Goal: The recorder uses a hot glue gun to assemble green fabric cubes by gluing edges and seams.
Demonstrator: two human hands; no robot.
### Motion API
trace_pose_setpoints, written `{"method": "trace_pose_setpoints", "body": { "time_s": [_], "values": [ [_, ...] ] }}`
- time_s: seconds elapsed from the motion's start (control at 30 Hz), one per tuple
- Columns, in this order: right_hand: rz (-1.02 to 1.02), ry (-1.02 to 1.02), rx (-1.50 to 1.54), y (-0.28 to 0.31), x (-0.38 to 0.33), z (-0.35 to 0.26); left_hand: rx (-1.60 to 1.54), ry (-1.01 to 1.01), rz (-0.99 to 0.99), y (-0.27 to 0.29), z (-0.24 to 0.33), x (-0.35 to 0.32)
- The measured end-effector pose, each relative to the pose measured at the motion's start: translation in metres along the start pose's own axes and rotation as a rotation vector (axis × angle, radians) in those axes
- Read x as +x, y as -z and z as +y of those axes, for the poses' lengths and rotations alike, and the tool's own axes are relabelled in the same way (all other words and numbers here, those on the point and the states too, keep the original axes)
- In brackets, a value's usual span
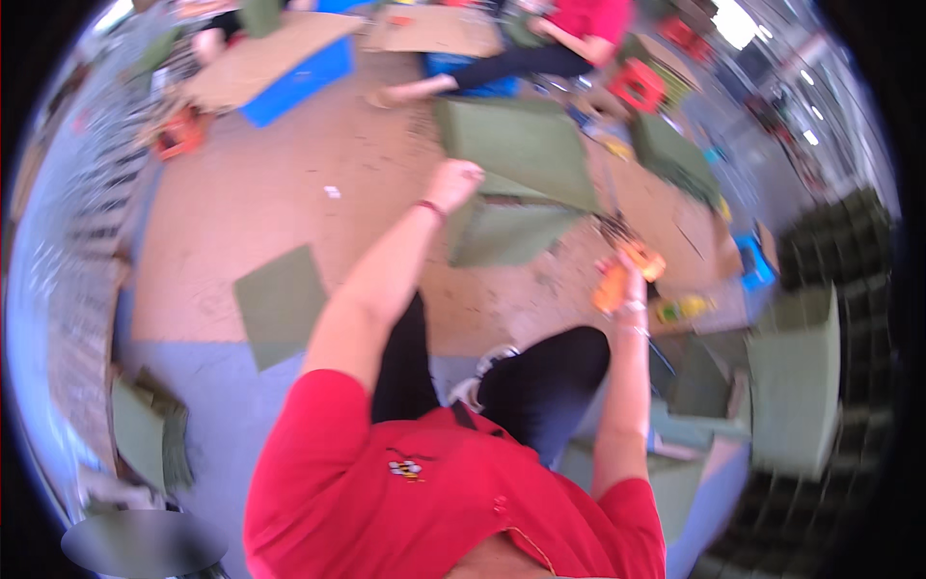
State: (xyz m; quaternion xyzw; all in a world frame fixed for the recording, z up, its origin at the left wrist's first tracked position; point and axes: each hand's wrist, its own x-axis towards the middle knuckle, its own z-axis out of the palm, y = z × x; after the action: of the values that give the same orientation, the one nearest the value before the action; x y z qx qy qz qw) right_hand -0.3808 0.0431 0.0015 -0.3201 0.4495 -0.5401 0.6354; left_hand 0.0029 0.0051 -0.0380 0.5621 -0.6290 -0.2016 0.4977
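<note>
My left hand (453, 183) reaches forward, fingers curled at the near left corner of a large green sheet (526, 145) lying on the floor. It seems to grip that corner, though the frame is blurred. A second green sheet (502, 234) lies partly under the first, just right of my wrist. My right hand (632, 285) is out to the right, closed around an orange power tool (617, 275) held over the floor. My knees in dark trousers (540, 376) sit between the two arms.
A smaller green sheet (280, 301) lies on the floor at left. Green pieces are stacked at right (796, 386) and lower left (145, 434). Farther back are a blue crate (299, 82), a red stool (637, 85) and a seated person in red (569, 29).
</note>
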Motion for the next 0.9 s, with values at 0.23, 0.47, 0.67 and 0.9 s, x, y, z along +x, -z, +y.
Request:
{"method": "trace_pose_setpoints", "body": {
  "time_s": [0.23, 0.47, 0.67, 0.9],
  "values": [
    [-0.002, -0.031, 0.029, -0.008, -0.001, 0.006, 0.325, 0.034, 0.095, 0.009, 0.025, -0.007],
    [0.011, -0.037, 0.143, 0.010, 0.001, 0.019, 0.194, 0.001, 0.085, -0.006, 0.018, 0.005],
    [-0.030, -0.040, 0.170, 0.014, 0.017, 0.030, -0.039, 0.085, -0.060, 0.004, 0.012, 0.019],
    [0.020, -0.019, 0.193, 0.002, 0.000, 0.020, 0.082, 0.185, -0.150, 0.003, 0.028, 0.021]
  ]
}}
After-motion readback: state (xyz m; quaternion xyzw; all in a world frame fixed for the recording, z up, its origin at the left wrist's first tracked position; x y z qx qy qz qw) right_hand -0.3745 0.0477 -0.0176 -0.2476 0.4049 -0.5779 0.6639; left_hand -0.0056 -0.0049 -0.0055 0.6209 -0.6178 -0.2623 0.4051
